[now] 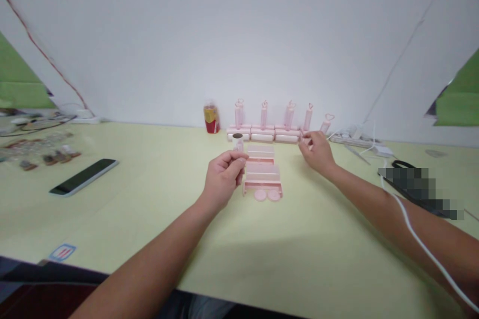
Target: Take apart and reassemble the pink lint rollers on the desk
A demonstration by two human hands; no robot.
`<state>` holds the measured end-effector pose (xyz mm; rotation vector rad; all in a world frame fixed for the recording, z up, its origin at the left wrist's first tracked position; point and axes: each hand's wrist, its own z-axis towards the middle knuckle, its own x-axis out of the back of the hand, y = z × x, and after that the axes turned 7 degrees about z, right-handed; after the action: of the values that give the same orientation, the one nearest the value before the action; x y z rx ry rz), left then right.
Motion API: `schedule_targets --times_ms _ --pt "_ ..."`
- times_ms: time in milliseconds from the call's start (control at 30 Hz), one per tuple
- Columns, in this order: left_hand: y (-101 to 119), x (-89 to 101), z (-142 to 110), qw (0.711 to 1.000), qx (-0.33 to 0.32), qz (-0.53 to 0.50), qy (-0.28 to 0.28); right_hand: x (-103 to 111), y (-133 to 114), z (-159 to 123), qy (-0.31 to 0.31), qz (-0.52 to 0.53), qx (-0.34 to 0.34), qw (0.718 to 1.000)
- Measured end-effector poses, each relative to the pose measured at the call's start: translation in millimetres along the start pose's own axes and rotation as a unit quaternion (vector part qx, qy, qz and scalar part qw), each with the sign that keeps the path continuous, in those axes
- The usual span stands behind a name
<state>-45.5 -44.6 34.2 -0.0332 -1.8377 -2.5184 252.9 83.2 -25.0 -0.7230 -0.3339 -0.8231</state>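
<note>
My left hand (pixel 224 175) is closed in a pinch near the middle of the table. What its fingers hold, if anything, is too small to make out. Just beyond the fingertips stands a small pale cylinder (pixel 238 143) with a dark top, partly hidden by the hand. Beside this hand lie opened pink cases (pixel 263 174) with lids raised, and two round pink discs (pixel 260 195) in front of them. My right hand (pixel 317 151) has its fingers bent together at the right end of a row of closed pink boxes (pixel 262 134); its fingertips cover what they touch.
Pink tubes with looped tops (pixel 264 115) stand along the wall by the boxes. A red and yellow container (pixel 211 118) is left of them. A phone (pixel 84 177) lies at left, a power strip (pixel 352 139) at right. A white cable (pixel 415 239) crosses my right forearm.
</note>
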Motion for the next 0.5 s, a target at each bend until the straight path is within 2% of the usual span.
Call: schedule_targets --times_ms 67,167,267,367,500 --pt "1 -0.2 -1 1.0 0.004 -0.003 -0.001 -11 -6 44 0.031 0.004 -0.005 0.999" --pt "3 0.5 -4 1.0 0.012 -0.006 -0.004 -27 -3 116 0.059 -0.011 -0.054 0.997" --pt "5 1.4 -5 1.0 0.014 -0.014 -0.005 -43 15 176 0.017 -0.055 -0.073 0.996" --pt "7 1.9 -6 1.0 0.02 -0.023 -0.007 -60 38 212 -0.089 -0.108 -0.041 0.989" --pt "10 2.8 -8 0.999 0.026 -0.024 -0.017 -78 60 227 -0.133 -0.095 -0.009 0.987"
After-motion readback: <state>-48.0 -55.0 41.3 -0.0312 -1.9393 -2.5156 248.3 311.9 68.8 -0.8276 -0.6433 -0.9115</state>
